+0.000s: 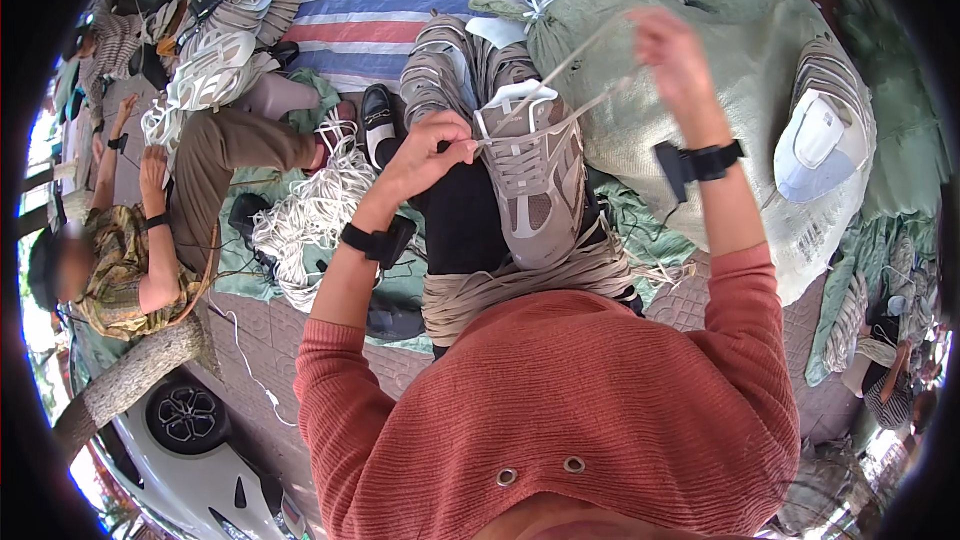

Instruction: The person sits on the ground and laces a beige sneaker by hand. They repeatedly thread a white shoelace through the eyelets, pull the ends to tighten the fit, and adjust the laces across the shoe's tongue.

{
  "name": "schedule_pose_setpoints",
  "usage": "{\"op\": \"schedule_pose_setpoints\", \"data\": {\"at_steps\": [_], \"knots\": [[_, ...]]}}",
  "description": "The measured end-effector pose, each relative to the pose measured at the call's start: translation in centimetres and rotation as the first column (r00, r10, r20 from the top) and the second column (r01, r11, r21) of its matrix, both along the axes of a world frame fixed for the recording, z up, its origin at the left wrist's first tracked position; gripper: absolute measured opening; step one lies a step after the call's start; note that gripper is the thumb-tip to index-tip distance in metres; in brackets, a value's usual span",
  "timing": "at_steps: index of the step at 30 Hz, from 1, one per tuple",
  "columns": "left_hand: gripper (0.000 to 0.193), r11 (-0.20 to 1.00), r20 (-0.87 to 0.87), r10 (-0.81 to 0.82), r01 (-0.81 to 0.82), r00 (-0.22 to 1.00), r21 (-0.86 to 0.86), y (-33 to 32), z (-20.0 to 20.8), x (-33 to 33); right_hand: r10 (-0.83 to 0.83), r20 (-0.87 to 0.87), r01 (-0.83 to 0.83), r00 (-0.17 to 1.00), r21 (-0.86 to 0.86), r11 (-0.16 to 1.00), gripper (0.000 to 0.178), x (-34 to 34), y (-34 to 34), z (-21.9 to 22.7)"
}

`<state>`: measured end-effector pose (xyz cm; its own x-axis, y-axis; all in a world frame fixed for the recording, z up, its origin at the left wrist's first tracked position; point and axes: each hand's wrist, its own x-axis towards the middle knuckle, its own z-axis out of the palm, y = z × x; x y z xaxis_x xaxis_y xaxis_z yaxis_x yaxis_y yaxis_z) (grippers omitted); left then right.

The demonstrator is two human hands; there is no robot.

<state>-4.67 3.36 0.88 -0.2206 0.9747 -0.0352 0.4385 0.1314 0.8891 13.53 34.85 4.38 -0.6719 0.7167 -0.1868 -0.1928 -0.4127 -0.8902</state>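
A grey-beige sneaker upper (545, 202) lies on my lap, toe toward me, its front partly threaded with pale lace. At its upper left edge my left hand (432, 152) is closed in a pinch on the shoelace (590, 105). My right hand (668, 52) is raised to the right, a little smeared by motion, with the strands of the lace running taut up to its fingers. Across my thighs lies a thick bundle of beige laces (465, 298). Beyond the upper, a stack of similar uppers (437, 65) rests against my knees.
A big pale green sack (640, 70) stands at the right, with nested uppers (825, 130) on it. A heap of white laces (310, 225) lies left. A seated co-worker (125, 265) is farther left, near uppers (215, 70). A striped sheet (370, 0) spreads ahead; a parked car (190, 460) stands lower left.
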Motion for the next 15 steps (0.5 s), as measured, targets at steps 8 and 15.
{"op": "schedule_pose_setpoints", "data": {"at_steps": [8,15], "knots": [[0.007,0.998,-0.06,0.065,-0.065,0.996,-0.007,2.4,-0.7,0.1,-0.313,0.159,0.305,0.936,0.07,0.95,0.012,8.9,10.1,0.6],[0.014,0.979,-0.503,0.115,-0.011,0.856,0.205,4.9,-1.0,2.0,-0.468,0.35,0.409,0.812,0.231,0.883,0.016,9.1,6.9,-2.8]]}}
